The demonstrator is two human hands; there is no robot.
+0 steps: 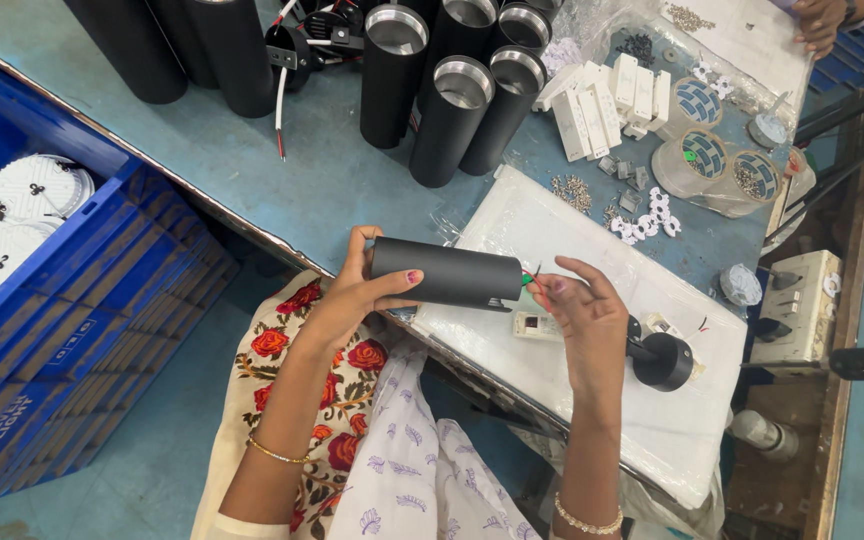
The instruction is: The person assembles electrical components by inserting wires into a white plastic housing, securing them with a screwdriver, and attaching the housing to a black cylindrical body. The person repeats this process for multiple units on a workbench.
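The left hand (357, 290) wraps around a matte black metal cylinder housing (444, 274), held above the table's edge. The right hand (582, 310) pinches thin wires (529, 279) at its open end. Upright black tubes (452, 110) stand behind, small white plastic blocks (607, 100) nearby. The cylinder lies horizontal, long axis left-right, opening rightward.

One view only — a head-worn camera looking steeply down from close above the person's lap and hands, facing the blue-green workbench (252, 170) ahead; a blue crate (82, 300) sits left, a bench edge right.
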